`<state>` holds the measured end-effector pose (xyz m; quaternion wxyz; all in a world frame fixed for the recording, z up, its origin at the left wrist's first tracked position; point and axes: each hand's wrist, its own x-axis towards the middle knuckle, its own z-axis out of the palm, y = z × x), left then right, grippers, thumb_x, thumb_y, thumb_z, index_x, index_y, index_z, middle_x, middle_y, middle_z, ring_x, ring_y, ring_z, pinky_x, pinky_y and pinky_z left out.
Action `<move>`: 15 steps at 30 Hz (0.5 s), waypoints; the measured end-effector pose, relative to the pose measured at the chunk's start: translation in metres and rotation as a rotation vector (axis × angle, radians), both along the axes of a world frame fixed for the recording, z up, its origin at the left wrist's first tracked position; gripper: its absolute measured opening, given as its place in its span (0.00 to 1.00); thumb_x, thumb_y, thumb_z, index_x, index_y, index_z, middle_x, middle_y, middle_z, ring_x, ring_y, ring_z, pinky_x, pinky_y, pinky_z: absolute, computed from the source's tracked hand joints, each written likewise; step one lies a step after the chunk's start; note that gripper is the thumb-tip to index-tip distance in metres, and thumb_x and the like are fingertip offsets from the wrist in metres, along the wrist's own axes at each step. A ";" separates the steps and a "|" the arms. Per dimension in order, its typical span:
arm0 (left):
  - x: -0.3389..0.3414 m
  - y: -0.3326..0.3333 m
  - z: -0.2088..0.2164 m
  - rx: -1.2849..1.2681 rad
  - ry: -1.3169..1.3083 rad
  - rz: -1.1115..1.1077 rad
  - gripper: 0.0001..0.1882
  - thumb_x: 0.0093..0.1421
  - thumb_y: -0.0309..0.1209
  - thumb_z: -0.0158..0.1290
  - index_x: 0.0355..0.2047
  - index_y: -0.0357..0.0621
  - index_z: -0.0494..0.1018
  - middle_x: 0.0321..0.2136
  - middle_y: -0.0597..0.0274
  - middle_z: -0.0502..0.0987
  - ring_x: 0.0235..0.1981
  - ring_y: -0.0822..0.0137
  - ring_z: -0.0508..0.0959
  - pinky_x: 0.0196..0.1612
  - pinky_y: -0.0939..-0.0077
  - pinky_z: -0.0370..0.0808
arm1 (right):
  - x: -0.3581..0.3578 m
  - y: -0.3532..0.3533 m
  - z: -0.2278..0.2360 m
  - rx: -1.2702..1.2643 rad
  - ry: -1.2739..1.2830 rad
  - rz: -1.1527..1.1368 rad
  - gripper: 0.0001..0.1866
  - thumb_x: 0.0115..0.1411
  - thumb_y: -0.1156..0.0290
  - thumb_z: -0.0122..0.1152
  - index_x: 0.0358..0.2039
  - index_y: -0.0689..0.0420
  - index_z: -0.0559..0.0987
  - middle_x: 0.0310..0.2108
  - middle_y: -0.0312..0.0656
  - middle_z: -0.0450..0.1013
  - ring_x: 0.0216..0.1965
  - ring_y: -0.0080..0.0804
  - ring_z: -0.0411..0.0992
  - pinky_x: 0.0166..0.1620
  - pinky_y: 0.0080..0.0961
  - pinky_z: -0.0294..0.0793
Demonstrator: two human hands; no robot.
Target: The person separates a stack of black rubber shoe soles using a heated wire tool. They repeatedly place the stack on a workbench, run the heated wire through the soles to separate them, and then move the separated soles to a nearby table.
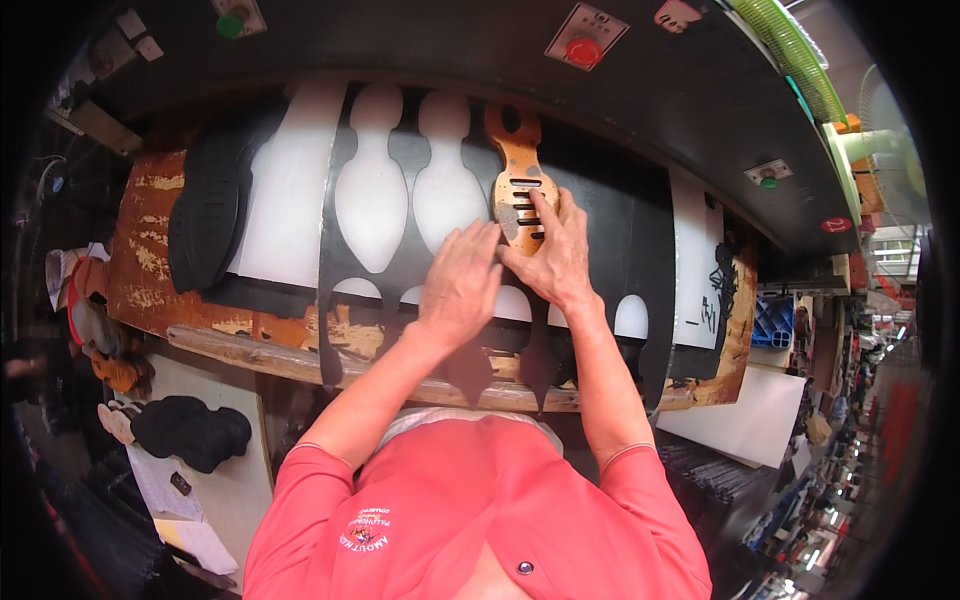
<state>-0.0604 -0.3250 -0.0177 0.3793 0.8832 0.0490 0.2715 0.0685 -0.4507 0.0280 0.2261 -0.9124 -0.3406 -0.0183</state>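
A black sheet (pixel 620 225) lies before me, with tall figure-shaped holes through which a white surface (pixel 371 205) shows. On it stands an orange cutting die (pixel 517 180) with a round opening at its far end and several slots across its wider part. My right hand (pixel 556 258) holds the near end of this die, thumb at its left side and fingers over its right part. Just left of it, my left hand (pixel 458 283) rests over the sheet with its fingers stretched out, slightly blurred, close to the die and holding nothing I can see.
A dark machine beam (pixel 400 45) with a red button (pixel 583 52) and a green button (pixel 230 25) spans the far side. Black pieces (pixel 208 215) lie at left on the worn board (pixel 150 275). More black pieces (pixel 190 430) are stacked lower left. A blue crate (pixel 772 322) is right.
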 end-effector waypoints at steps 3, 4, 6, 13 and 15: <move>-0.007 -0.012 -0.032 0.103 0.050 -0.033 0.36 0.64 0.28 0.63 0.70 0.33 0.64 0.66 0.42 0.74 0.71 0.44 0.70 0.75 0.46 0.63 | 0.000 -0.015 -0.035 0.039 0.019 -0.017 0.43 0.46 0.58 0.80 0.64 0.56 0.80 0.70 0.64 0.64 0.65 0.61 0.67 0.68 0.48 0.71; -0.005 -0.011 -0.039 0.113 0.077 -0.045 0.34 0.64 0.28 0.63 0.68 0.33 0.68 0.66 0.42 0.74 0.71 0.45 0.70 0.75 0.46 0.63 | 0.005 -0.018 -0.045 0.082 0.022 -0.005 0.44 0.45 0.58 0.80 0.65 0.56 0.80 0.70 0.64 0.64 0.66 0.61 0.67 0.68 0.47 0.71; -0.004 -0.007 -0.049 0.126 0.053 -0.044 0.32 0.64 0.29 0.64 0.67 0.33 0.69 0.66 0.42 0.74 0.71 0.44 0.71 0.75 0.46 0.63 | 0.019 -0.027 -0.052 0.114 0.092 0.019 0.46 0.42 0.59 0.82 0.65 0.54 0.80 0.71 0.63 0.64 0.67 0.57 0.67 0.70 0.45 0.69; -0.006 -0.005 -0.038 0.091 -0.019 0.008 0.32 0.65 0.34 0.67 0.65 0.30 0.70 0.63 0.40 0.77 0.68 0.43 0.73 0.71 0.48 0.69 | 0.024 -0.047 -0.018 0.667 0.881 -0.037 0.45 0.50 0.69 0.78 0.69 0.67 0.73 0.56 0.50 0.78 0.49 0.31 0.76 0.51 0.23 0.71; 0.004 -0.018 -0.025 -0.111 -0.066 -0.046 0.34 0.66 0.36 0.67 0.66 0.30 0.69 0.60 0.39 0.78 0.65 0.43 0.76 0.67 0.51 0.73 | 0.017 -0.052 -0.015 0.781 0.947 -0.053 0.45 0.52 0.71 0.76 0.70 0.70 0.70 0.56 0.54 0.79 0.30 0.26 0.78 0.27 0.15 0.72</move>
